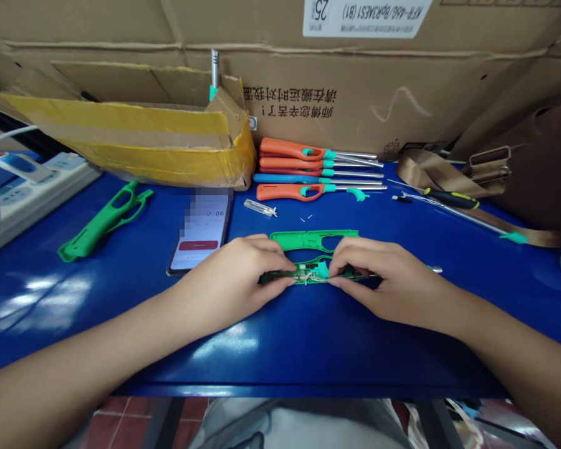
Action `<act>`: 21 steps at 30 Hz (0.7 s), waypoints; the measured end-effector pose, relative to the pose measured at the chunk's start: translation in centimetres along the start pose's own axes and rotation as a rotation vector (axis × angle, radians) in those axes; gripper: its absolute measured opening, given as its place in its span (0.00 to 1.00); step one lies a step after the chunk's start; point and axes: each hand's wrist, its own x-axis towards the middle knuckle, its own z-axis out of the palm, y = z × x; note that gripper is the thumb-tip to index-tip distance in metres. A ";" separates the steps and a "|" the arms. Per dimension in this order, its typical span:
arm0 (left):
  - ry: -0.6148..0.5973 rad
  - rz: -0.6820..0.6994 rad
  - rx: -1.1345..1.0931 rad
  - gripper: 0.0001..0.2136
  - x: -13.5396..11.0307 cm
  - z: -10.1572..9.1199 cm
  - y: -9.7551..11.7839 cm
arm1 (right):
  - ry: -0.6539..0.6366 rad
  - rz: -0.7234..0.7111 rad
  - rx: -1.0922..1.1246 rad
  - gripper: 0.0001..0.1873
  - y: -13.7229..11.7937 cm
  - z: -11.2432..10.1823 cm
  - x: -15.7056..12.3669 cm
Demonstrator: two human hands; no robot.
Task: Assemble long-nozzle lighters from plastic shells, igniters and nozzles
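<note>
Both hands at work, low in the middle of the blue counter (280, 355), and the thing between them is an opened lighter (302, 274), its green body lying lengthwise with the inner parts showing. The left hand (264, 268) pinches its left end, thumb below, fingers above. Over on the other side, the right hand (371, 271) is pinching too, thumb and forefinger drawn close beside a small teal piece (322, 270) — whether they grip that piece or the body, I cannot tell. A metal tip (434, 269) peeks out past the right hand.

Just beyond lies a loose green half-shell (303, 240), near the fingers. Farther back, a clear tank (260, 207) and a teal trigger (356, 194) sit before a row of lighters — several orange ones (285, 148) and a blue one (287, 178), metal tubes all pointing right. Off to the right, a yellow-and-black screwdriver (451, 197) rests near a long metal tube (472, 219) with a teal end.

Left side now: a phone (199, 240) lies beside the left forearm, then another green casing (105, 221), then a white power strip (32, 199). Behind them stands a yellow-taped box (168, 159), one metal nozzle (215, 65) poking above its rim.
</note>
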 end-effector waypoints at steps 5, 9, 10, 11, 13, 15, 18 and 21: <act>-0.039 -0.014 -0.006 0.07 0.0 -0.2 0.1 | 0.026 0.009 0.016 0.03 0.4 0.2 0.2; -0.036 -0.031 -0.048 0.08 0.0 -0.3 0.0 | 0.012 0.011 0.046 0.06 0.4 0.0 0.3; -0.030 -0.036 -0.063 0.08 0.1 -0.3 0.0 | 0.007 0.013 0.054 0.07 0.4 -0.1 0.3; -0.022 -0.040 -0.073 0.08 0.1 -0.3 0.0 | 0.002 0.017 0.059 0.07 0.4 -0.1 0.3; -0.007 -0.045 -0.072 0.08 0.1 -0.2 0.1 | -0.004 0.028 0.062 0.07 0.3 -0.3 0.4; -0.009 -0.050 -0.050 0.08 0.0 -0.1 0.2 | -0.007 0.034 0.059 0.06 0.2 -0.5 0.4; -0.023 -0.041 -0.017 0.08 -0.1 -0.1 0.3 | -0.014 0.035 0.050 0.06 0.1 -0.5 0.3; -0.017 -0.022 -0.001 0.08 -0.1 -0.1 0.3 | -0.020 0.032 0.043 0.06 0.1 -0.6 0.4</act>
